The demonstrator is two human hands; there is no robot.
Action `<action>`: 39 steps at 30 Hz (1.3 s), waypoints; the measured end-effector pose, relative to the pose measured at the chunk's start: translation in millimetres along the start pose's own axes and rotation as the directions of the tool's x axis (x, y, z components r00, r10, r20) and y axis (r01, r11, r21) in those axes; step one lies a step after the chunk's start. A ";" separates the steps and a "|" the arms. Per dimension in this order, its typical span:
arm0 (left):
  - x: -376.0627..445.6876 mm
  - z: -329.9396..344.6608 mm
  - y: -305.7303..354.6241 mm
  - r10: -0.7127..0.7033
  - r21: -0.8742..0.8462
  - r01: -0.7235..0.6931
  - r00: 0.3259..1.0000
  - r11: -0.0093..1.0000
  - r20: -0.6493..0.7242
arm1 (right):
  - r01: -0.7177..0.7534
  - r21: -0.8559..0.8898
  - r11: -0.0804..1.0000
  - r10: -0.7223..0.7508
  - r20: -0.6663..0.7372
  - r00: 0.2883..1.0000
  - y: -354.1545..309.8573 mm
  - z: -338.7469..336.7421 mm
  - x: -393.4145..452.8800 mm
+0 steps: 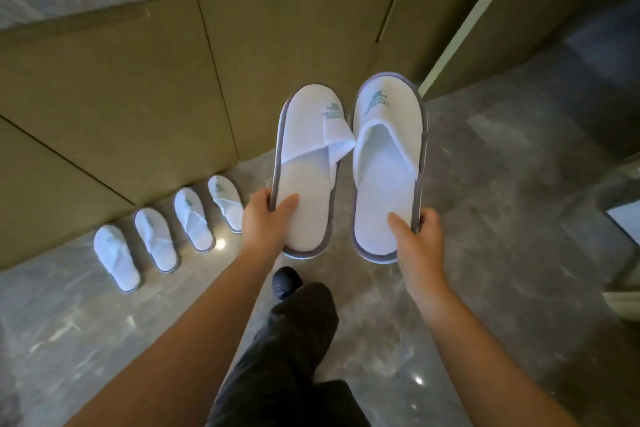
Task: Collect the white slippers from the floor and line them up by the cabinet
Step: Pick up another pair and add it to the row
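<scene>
One white slipper (304, 180) is pinched at the heel by the left hand (265, 218), another slipper (386, 170) likewise by the right hand (420, 236), thumbs on the insoles. Four more slippers (173, 232) are lined along the cabinet (114, 107). Light, floppy terry is judged; heel rims are best gripped.

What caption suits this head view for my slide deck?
Left hand and right hand each hold a white slipper above the floor; four more line the cabinet.
</scene>
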State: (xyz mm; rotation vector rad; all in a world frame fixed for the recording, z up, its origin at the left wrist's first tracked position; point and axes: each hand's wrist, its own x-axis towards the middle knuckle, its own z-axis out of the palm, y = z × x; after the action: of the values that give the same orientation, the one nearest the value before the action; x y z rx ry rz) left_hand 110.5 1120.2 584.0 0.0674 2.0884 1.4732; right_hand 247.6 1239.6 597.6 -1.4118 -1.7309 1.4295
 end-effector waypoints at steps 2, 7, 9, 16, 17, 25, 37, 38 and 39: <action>29.4 11.7 -3.5 -0.046 -0.045 0.045 0.998 0.998 -0.040 | 0.009 -0.016 1.000 -0.008 0.060 0.998 0.6 16.6 38.6; 119.8 34.6 -0.3 -0.135 -0.073 0.128 0.985 0.989 -0.103 | 0.031 -0.086 0.996 -0.018 0.145 0.989 -2.1 69.0 133.7; 147.8 41.6 -2.0 -0.154 -0.071 0.144 0.976 0.987 -0.156 | 0.046 -0.131 0.990 -0.020 0.195 0.981 -0.4 87.7 165.7; 249.6 74.8 -59.7 -0.240 -0.134 0.211 0.932 0.968 -0.273 | 0.065 -0.194 0.979 -0.005 0.291 0.957 63.8 164.9 266.3; 265.7 84.2 -74.0 -0.253 -0.161 0.215 0.927 0.963 -0.278 | 0.056 -0.195 0.979 0.006 0.305 0.952 81.8 178.4 280.7; 385.2 158.0 -232.9 -0.297 -0.265 0.216 0.900 0.940 -0.320 | -0.107 -0.175 0.979 0.149 0.251 0.956 267.3 272.7 372.2; 557.3 212.6 -452.4 -0.208 -0.159 0.157 0.897 0.975 -0.390 | -0.137 -0.204 0.969 0.168 0.144 0.975 512.6 390.9 517.4; 563.1 212.7 -461.2 -0.202 -0.147 0.156 0.900 0.977 -0.387 | -0.141 -0.201 0.969 0.169 0.132 0.977 521.4 398.4 521.8; 567.5 212.2 -468.1 -0.191 -0.131 0.152 0.903 0.980 -0.384 | -0.145 -0.191 0.971 0.170 0.124 0.978 527.3 404.5 524.9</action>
State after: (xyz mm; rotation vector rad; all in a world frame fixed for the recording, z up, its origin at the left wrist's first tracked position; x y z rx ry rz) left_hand -129.8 1320.7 -114.7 -0.4814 2.2561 1.5760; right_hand -67.0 1506.9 -141.8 -1.6107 -1.9151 1.5182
